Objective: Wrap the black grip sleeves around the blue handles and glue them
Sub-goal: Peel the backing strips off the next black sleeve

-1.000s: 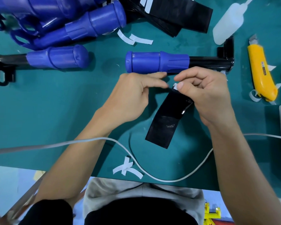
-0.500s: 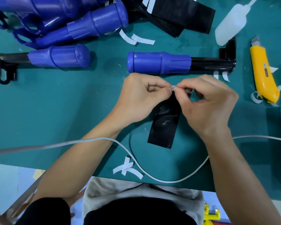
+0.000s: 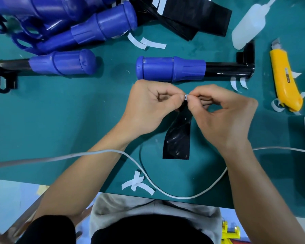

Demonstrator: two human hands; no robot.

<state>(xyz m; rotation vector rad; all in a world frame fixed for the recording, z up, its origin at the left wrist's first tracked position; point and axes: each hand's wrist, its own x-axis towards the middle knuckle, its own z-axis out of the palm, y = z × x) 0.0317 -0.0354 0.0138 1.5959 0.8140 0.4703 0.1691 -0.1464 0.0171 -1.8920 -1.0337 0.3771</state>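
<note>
A glossy black grip sleeve (image 3: 179, 138) hangs from both hands over the green mat, its lower end lying flat. My left hand (image 3: 148, 108) pinches its top edge. My right hand (image 3: 222, 115) pinches a small white backing tab (image 3: 186, 97) at that same edge. Just beyond the hands lies a blue handle (image 3: 171, 69) on a black rod. Another blue handle (image 3: 62, 62) lies at the left, and several more (image 3: 102, 27) are piled at the far left. A stack of black sleeves (image 3: 192, 16) sits at the far middle.
A white glue bottle (image 3: 248, 25) lies at the far right, a yellow utility knife (image 3: 285, 81) beside it. White backing strips (image 3: 144, 42) lie scattered on the mat, some (image 3: 137, 185) near the front edge. A white cable (image 3: 95, 153) loops across under my arms.
The hands came closer together at the sleeve's top edge. The sleeve swung from a slant to hang nearly straight toward me.
</note>
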